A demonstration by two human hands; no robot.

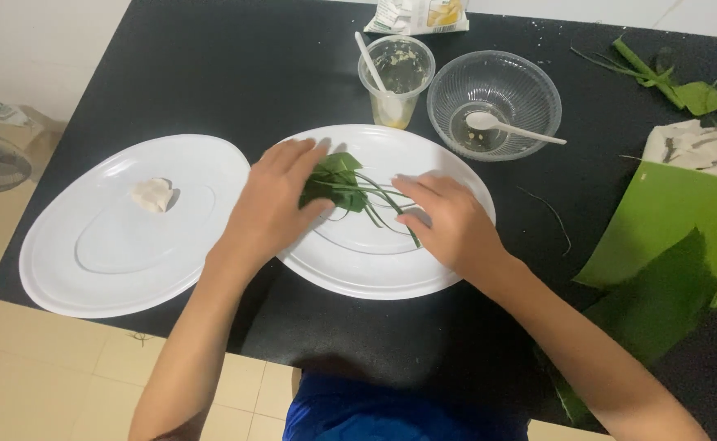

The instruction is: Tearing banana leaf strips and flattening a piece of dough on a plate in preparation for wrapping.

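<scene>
While the black counter (211, 73) lies bare along its far left, both white oval plastic plates (89, 261) sit close to its near edge. On the middle plate (375, 278) rests a small folded green leaf parcel (334, 184) with thin strips trailing right. Palm down, the left hand (272, 204) presses the parcel with loosely curled fingers; the right hand (448, 220) pinches the strips' ends, just beside it.

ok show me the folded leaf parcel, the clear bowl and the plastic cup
folded leaf parcel (330, 184): head view, on its dark green wrapped body.
clear bowl (530, 82): head view, on its right inner wall.
plastic cup (411, 61): head view, on its inner wall near the rim.
</scene>
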